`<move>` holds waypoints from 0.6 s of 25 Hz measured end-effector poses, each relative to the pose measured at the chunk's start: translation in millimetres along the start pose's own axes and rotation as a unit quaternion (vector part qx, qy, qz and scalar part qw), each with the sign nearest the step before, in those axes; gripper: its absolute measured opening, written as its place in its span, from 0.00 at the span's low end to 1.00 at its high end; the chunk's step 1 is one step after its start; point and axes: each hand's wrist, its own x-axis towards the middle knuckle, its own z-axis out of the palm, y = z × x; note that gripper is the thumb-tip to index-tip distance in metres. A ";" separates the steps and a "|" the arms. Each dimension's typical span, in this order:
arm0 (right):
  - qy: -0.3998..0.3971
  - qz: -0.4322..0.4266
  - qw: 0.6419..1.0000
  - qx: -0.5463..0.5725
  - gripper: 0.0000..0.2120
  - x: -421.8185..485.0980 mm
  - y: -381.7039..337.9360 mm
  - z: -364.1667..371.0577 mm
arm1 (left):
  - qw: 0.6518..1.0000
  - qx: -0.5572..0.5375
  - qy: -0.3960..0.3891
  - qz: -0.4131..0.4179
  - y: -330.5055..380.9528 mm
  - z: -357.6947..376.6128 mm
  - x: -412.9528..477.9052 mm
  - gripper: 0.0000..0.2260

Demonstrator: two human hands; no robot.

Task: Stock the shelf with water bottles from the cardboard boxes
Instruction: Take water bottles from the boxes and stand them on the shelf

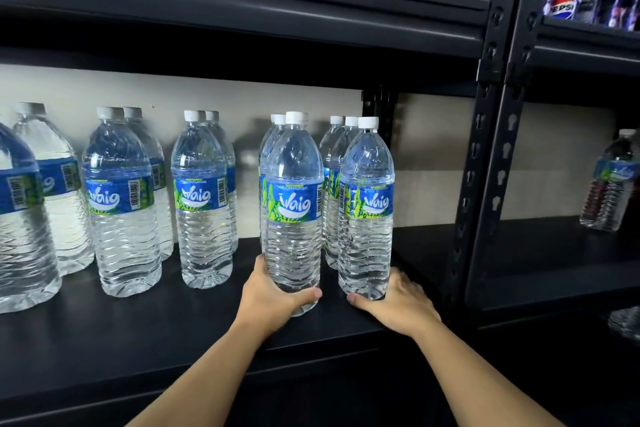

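Mid-frame I had my left hand [273, 298] gripping the left bottle [294, 211] low, right hand [394, 302] curled round the right bottle [366, 211], both looked heavy, squishy, slick.

Both our arms are extended forward, bare forearms entering from the bottom edge and converging slightly toward the middle. Left forearm [214, 371] angles up to the right, wrist roughly straight. Left hand [273, 302] wraps the base of the centre water bottle [294, 218] from its left side: left thumb [310, 295] curled across the front, fingers round the back, out of sight. Right forearm [474, 374] angles up to the left. Right hand [396, 305] mirrors it on the right-hand water bottle [365, 211], gripping the base from the right, right thumb [356, 300] on the front, fingers hidden behind. Hands are near each other, not touching, at about equal height.
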 end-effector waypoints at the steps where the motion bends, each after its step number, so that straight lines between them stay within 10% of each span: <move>1: 0.001 0.000 1.000 0.002 0.56 0.1 0.2 0.3 | 1.000 0.008 0.013 -0.002 2.5 2.0 -1.1 0.37; 15: 0.009 -0.005 1.000 -0.002 0.53 -7.0 -1.8 1.0 | 0.998 0.053 0.016 -0.013 5.0 9.7 -1.0 0.41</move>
